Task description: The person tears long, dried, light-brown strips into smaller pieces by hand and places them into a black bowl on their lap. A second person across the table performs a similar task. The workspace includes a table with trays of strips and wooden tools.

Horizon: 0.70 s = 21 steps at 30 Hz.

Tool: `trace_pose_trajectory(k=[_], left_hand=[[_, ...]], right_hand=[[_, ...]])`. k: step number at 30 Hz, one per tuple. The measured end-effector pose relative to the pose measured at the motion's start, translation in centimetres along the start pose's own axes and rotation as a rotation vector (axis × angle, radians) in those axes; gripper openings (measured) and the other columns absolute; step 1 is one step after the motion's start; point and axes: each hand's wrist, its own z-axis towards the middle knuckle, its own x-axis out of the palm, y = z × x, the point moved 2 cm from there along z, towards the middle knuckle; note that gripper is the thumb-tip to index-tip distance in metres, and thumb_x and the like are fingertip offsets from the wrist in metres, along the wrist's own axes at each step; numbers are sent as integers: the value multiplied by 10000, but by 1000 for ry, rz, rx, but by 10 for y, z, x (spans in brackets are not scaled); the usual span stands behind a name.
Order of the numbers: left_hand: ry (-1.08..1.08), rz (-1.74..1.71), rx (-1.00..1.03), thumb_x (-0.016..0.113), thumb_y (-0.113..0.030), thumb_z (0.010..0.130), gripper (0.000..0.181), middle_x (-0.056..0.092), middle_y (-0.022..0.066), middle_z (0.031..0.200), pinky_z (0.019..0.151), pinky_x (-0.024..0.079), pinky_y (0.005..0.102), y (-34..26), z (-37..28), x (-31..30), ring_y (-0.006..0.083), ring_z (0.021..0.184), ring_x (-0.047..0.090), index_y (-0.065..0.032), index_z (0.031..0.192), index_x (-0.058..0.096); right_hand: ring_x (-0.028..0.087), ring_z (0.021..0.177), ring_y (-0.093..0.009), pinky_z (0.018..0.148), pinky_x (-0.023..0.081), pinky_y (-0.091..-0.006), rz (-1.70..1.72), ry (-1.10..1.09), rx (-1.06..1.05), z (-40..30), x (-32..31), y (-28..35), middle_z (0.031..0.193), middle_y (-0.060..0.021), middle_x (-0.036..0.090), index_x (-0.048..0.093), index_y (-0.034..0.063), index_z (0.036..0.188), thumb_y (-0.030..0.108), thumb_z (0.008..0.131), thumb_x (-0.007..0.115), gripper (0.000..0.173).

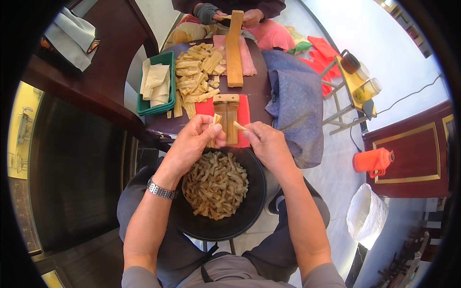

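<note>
My left hand (201,134) pinches a pale, folded strip of dried plant material between thumb and fingers, just left of a wooden block (226,120). On the other side, my right hand (264,138) holds a thin pale strip that points towards the block. The block lies on a red cloth (244,124) at the near edge of the dark table (257,99). Below both hands is a round black basin (219,234) holding many short, twisted brownish pieces (216,185). A heap of flat, yellowish strips (198,70) lies on the table beyond my left hand.
Across the table, a co-worker's hands (234,17) hold a pale strip behind a long wooden board (235,54) on pink cloth. Green trays (173,77) with folded cloths stand left. Blue-grey fabric (297,111) hangs over the right edge. A stool (347,84) carries jars; a red thermos (372,161) stands right.
</note>
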Motion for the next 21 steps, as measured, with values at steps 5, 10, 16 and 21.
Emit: trace_pose_trajectory(k=[5,10,16,21], left_hand=[[125,-401,-110,493,-307,1121,275,665,65,982,829,569,326,0,-8,12,166,851,685,-60,1237,528],[83,-315,-62,556,-283,1099,224,625,35,897,757,544,295,-1,-6,20,144,761,640,-74,1179,566],[-50,-183,25,629,-248,1065,158,605,-8,821,683,496,244,0,3,10,102,708,591,-92,1062,600],[-131,-78,24,644,-246,1057,157,613,-25,844,673,486,224,-6,10,5,78,694,572,-95,1037,608]], right_hand=[[707,868,-352,773,552,-399,183,14,125,0,-5,17,940,-189,707,654,16,1060,140,977,696,155],[707,866,-311,789,552,-385,269,78,62,-2,2,31,942,-169,702,653,17,1074,132,973,704,161],[691,956,-357,830,546,-408,195,92,-44,2,-2,25,1032,-170,690,629,28,1165,135,972,691,229],[680,975,-366,838,546,-435,47,42,-51,7,-6,16,1048,-160,692,629,33,1187,150,967,692,257]])
